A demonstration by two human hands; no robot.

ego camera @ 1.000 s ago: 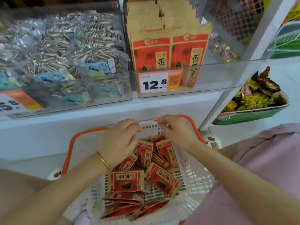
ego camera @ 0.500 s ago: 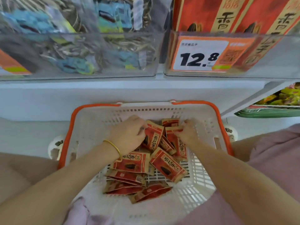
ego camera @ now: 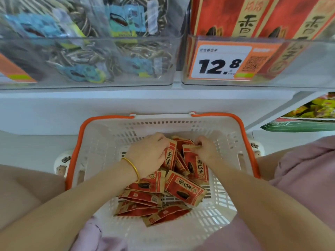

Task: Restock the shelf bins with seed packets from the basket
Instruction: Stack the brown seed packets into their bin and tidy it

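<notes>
Both forearms reach forward, left grip (ego camera: pixel 148 156) and right grip (ego camera: pixel 205 151) curled, fingers pinching.

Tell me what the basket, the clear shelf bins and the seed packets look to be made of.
The basket: white moulded plastic, matte, judging by its slotted walls; orange rim likely plastic. The shelf bins: clear rigid plastic, perhaps acrylic; contents show through and the walls glare. The seed packets: brown kraft-look paper with red print, matte; any inner lining cannot be seen.
</notes>
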